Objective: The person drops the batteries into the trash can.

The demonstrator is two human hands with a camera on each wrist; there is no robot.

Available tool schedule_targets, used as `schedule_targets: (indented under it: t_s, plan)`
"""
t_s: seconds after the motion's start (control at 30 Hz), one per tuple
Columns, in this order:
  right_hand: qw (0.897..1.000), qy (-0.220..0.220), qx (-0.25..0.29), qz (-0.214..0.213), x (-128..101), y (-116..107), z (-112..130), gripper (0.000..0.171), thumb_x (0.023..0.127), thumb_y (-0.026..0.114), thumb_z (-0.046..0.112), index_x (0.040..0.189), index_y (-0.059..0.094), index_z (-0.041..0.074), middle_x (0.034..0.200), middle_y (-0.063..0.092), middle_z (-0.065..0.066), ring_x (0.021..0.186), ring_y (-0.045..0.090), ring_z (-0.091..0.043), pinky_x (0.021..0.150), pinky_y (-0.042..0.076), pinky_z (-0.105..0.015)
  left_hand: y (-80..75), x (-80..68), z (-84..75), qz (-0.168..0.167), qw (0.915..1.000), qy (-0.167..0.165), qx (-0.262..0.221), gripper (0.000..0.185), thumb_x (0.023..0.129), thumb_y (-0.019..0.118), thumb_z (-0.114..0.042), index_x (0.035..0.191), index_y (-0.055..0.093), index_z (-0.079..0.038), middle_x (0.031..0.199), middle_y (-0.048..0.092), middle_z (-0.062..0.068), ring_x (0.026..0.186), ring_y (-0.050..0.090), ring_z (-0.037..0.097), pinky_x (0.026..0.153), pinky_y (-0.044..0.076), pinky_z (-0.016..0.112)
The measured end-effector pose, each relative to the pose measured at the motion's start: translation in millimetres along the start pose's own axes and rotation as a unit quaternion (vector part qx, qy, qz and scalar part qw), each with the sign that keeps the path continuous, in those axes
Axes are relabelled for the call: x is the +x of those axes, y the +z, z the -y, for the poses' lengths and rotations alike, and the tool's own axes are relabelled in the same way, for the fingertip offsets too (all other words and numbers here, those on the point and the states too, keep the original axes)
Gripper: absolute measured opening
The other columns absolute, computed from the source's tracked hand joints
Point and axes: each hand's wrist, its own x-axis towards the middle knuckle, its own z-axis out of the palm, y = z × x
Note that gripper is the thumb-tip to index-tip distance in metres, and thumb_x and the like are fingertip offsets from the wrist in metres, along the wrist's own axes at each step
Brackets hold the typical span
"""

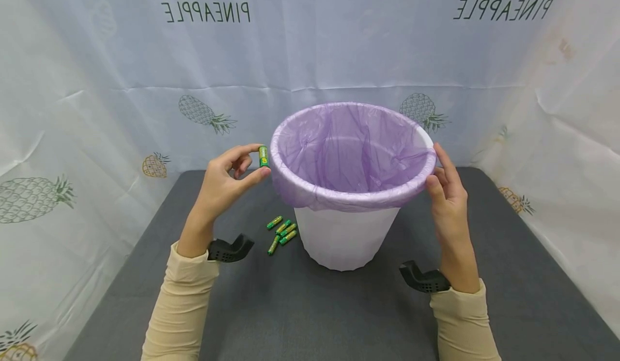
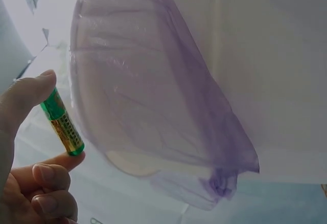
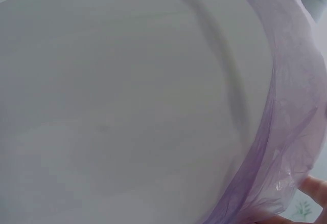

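Observation:
My left hand (image 1: 224,178) pinches a small green-and-gold battery (image 1: 263,156) by its two ends, between thumb and index finger. It is held upright just left of the bin's rim. The white trash can (image 1: 346,237) stands on the table, lined with a purple bag (image 1: 334,151) folded over its rim. At the rim's right side, my right hand (image 1: 450,189) holds on with thumb and fingers; its fingers (image 3: 312,189) show at the corner of the right wrist view. In the left wrist view the battery (image 2: 62,122) is beside the bag's overhang (image 2: 168,81).
Several more green batteries (image 1: 282,229) lie in a loose group on the dark grey table (image 1: 310,318), left of the bin's base. White cloth with pineapple prints (image 1: 310,43) hangs behind and on both sides. Each wrist wears a black mount (image 1: 230,249).

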Motion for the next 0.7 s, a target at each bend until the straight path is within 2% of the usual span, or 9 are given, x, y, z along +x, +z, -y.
schedule_targets:
  t_s: [0.17, 0.4, 0.7]
  plan:
    - [1.000, -0.004, 0.003, 0.004, 0.4, -0.2, 0.2, 0.060, 0.094, 0.063, 0.024, 0.147, 0.039, 0.008, 0.106, 0.066, 0.009, 0.097, 0.061, -0.003, 0.091, 0.044, -0.015, 4.8, 5.1, -4.5, -0.008, 0.9998, 0.017, -0.010, 0.035, 0.079, 0.077, -0.008, 0.112, 0.066, -0.001, 0.073, 0.037, -0.002, 0.066, 0.032, 0.006, 0.061, 0.028, 0.019]
    - [1.000, 0.001, -0.002, 0.002, -0.1, -0.5, 0.7, 0.059, 0.094, 0.062, 0.024, 0.147, 0.040, 0.008, 0.106, 0.066, 0.009, 0.098, 0.061, -0.002, 0.091, 0.044, -0.015, 12.3, 12.4, -7.5, -0.001, 0.9994, 0.028, -0.023, 0.034, 0.080, 0.075, -0.006, 0.112, 0.067, 0.000, 0.072, 0.036, -0.001, 0.066, 0.032, 0.005, 0.060, 0.027, 0.018]
    - [1.000, 0.003, -0.005, 0.001, 0.4, -0.5, 0.2, 0.059, 0.095, 0.061, 0.024, 0.147, 0.040, 0.008, 0.107, 0.066, 0.010, 0.098, 0.061, -0.002, 0.092, 0.044, -0.015, 17.3, 15.7, -8.3, 0.014, 0.9995, 0.019, -0.020, 0.037, 0.082, 0.076, -0.018, 0.113, 0.067, 0.000, 0.073, 0.037, -0.002, 0.066, 0.032, 0.004, 0.061, 0.027, 0.017]
